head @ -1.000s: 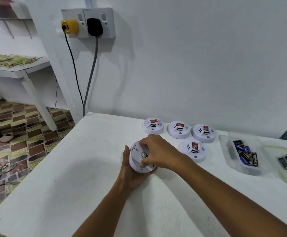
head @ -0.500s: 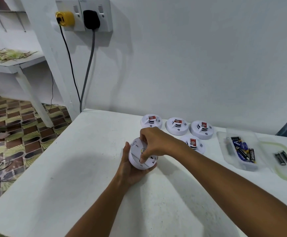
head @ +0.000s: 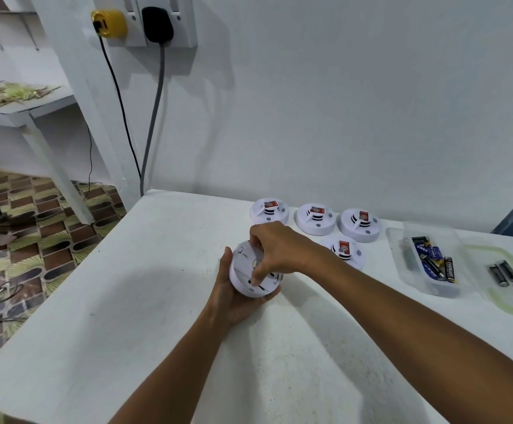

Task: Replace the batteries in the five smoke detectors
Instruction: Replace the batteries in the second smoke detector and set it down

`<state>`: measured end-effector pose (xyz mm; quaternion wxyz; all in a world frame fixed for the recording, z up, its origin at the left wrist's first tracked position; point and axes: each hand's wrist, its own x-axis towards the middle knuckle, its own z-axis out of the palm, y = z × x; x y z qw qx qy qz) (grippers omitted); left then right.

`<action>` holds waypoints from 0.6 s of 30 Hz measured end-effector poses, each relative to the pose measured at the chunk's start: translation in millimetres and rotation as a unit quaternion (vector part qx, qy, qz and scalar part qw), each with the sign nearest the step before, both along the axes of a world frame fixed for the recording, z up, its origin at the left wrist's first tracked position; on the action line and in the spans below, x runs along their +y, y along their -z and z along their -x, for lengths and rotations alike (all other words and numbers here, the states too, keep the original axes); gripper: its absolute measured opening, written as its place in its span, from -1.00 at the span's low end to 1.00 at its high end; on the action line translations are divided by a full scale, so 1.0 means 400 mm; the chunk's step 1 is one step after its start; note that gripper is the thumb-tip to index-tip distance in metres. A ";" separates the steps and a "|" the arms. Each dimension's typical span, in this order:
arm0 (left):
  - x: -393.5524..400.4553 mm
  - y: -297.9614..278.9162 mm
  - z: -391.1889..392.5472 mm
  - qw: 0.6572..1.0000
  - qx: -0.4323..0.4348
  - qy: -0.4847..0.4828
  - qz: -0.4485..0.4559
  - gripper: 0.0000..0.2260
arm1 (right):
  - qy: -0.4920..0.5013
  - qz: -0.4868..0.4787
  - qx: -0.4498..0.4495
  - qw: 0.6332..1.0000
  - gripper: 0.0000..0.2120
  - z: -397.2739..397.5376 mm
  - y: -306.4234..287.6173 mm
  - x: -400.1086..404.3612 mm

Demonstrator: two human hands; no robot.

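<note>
White plastic, the smoke detector (head: 250,275) sits tilted above the desk (head: 126,301), cupped in the left hand (head: 233,296); the right hand (head: 275,250) pinches its back cover with curled fingers. Twisting too hard could make it slip free or crack a tab.

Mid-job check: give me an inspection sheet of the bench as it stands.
Surface: white table, speckled.
Job's things: one smoke detector in hand, tilted; four detectors resting near the wall; clear tray holding batteries; loose batteries on a lid.
Clutter: nothing seen.
Grippers: left hand cradles the detector; right hand grips its top.
Cables: two leads hang from wall plugs.
Surroundings: white wall, patterned floor, side shelf.
</note>
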<state>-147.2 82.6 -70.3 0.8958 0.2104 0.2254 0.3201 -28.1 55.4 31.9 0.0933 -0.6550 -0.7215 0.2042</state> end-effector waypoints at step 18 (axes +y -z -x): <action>-0.005 0.008 0.007 0.998 -0.053 0.039 -0.013 -0.08 | 0.095 -0.040 0.097 0.990 -0.49 -0.016 0.044 -0.039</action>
